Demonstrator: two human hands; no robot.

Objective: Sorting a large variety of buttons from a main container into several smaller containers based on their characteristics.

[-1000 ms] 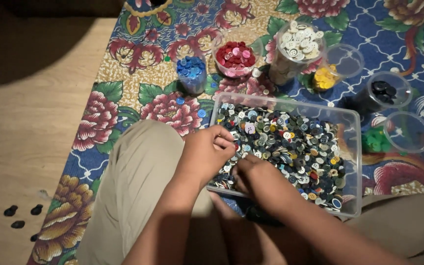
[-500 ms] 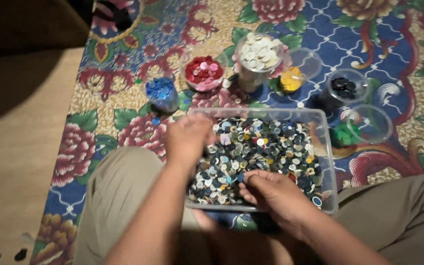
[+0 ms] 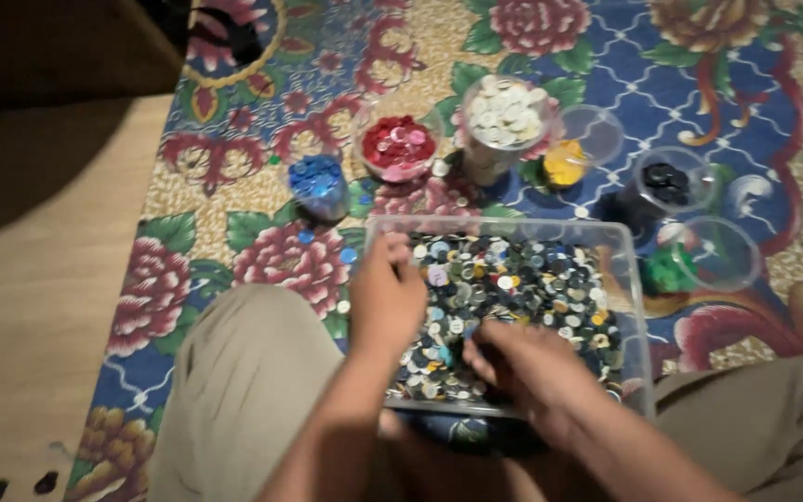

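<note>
A clear plastic tub (image 3: 632, 279) full of mixed small buttons (image 3: 522, 279) lies on a flowered rug between my knees. My left hand (image 3: 385, 296) is raised over the tub's left end, fingers pinched together near its top corner; what they pinch is too small to see. My right hand (image 3: 522, 364) rests low in the buttons at the tub's near side, fingers curled into the pile.
Beyond the tub stand clear cups: blue buttons (image 3: 318, 181), red (image 3: 396, 147), white (image 3: 506, 113), yellow (image 3: 564, 163), black (image 3: 666, 181), green (image 3: 669, 270), and one empty-looking cup (image 3: 722, 251). Bare wooden floor (image 3: 39, 279) lies left, with dark buttons (image 3: 20, 485).
The view has shifted, so everything sits lower in frame. My left hand rose from the pile toward the tub's far left corner. My right hand stayed in the buttons.
</note>
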